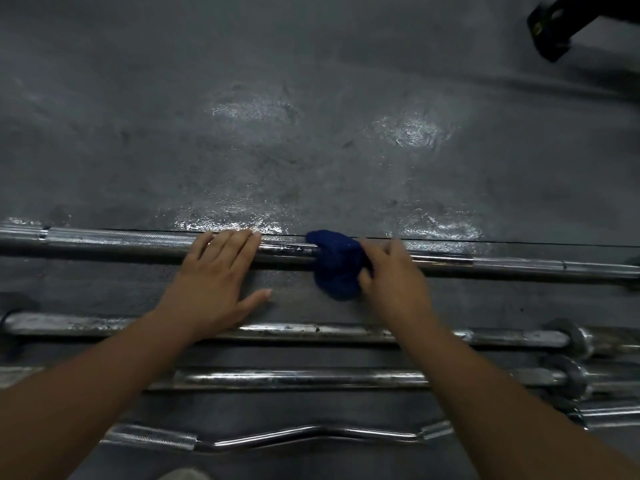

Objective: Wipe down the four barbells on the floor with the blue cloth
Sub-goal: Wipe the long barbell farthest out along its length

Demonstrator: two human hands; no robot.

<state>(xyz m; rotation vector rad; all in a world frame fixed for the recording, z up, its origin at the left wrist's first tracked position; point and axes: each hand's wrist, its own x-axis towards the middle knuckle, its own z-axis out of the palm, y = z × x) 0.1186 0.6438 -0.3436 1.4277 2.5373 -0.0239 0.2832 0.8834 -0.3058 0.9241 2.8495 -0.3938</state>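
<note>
Your left hand (214,282) is released and lies flat, with its straight fingers resting across the farthest barbell (104,239) and the thumb spread out over the floor (311,133). Just to the right of it, your right hand (394,282) is grasping the blue cloth (336,265), which is bunched over this same bar between the two hands. Behind both hands, under your forearms, lie the second barbell (311,330), the third barbell (294,377) and the curved barbell (294,436).
</note>
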